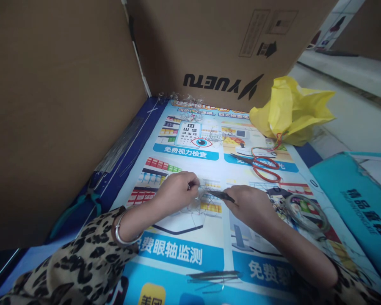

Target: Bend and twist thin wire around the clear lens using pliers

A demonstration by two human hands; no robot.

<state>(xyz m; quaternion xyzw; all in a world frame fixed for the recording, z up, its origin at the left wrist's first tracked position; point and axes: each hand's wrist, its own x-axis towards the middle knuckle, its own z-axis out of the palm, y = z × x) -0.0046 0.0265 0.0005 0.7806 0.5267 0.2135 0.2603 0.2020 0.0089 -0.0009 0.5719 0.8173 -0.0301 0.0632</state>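
Note:
My left hand (180, 188) is closed, its fingertips pinching a thin, clear wire piece (197, 199) above the printed sheet. Reaching in from the right, my right hand (249, 206) is wrapped round dark-tipped pliers (220, 195). The pliers' tips point left and meet the wire piece close to my left fingertips. Most of the pliers is hidden inside my right hand. Fine strands of the wire piece hang below my left hand.
Red-handled scissors (266, 168) and a yellow bag (285, 112) lie beyond my right hand. A wire coil (306, 214) and teal box (358, 212) are right. Teal-handled pliers (90, 197) and straight wires (117, 148) lie left, short wires (214, 275) in front. Cardboard (209, 46) stands behind.

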